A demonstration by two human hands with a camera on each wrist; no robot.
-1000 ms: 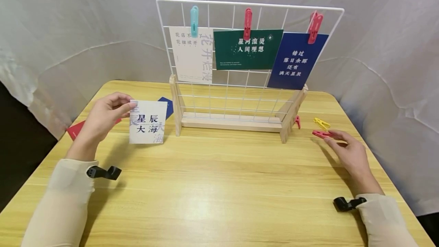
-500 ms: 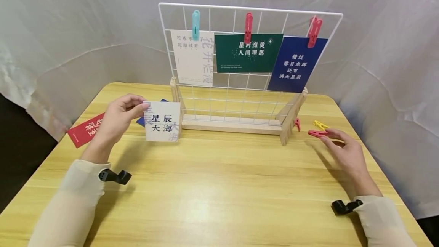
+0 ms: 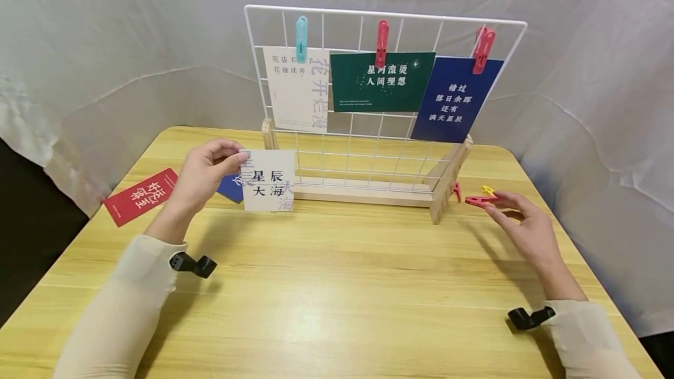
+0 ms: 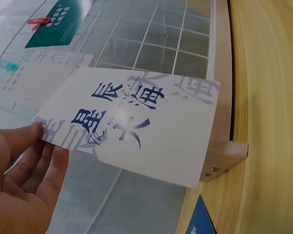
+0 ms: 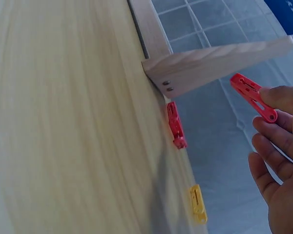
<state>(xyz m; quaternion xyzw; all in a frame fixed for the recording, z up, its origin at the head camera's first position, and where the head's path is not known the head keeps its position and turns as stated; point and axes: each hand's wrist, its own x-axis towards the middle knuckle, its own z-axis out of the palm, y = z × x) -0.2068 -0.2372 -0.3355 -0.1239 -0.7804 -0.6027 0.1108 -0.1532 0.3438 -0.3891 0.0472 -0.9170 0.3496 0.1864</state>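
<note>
A white card point(image 3: 267, 181) with dark blue lettering is pinched at its upper left corner by my left hand point(image 3: 202, 177). It hangs upright in front of the rack's left wooden leg; the left wrist view shows the card point(image 4: 132, 122) between thumb and fingers. On the right, my right hand point(image 3: 526, 230) pinches a red clothespin point(image 3: 480, 201) above the table. In the right wrist view that clothespin point(image 5: 254, 97) sits between thumb and forefinger. A white wire grid rack point(image 3: 368, 157) carries a white card point(image 3: 296, 95), a green card point(image 3: 383, 95) and a blue card point(image 3: 453, 116).
A blue clothespin point(image 3: 301, 40) and two red clothespins point(image 3: 382, 42) fasten the hung cards. A red card point(image 3: 141, 197) and a partly covered blue card point(image 3: 230, 188) lie at left. Another red clothespin point(image 5: 176, 126) and a yellow clothespin point(image 5: 198, 204) lie right of the rack.
My left hand has carried the white card rightward, from beside the rack to its left leg, uncovering the red card. My right hand has moved slightly left with the red clothespin.
</note>
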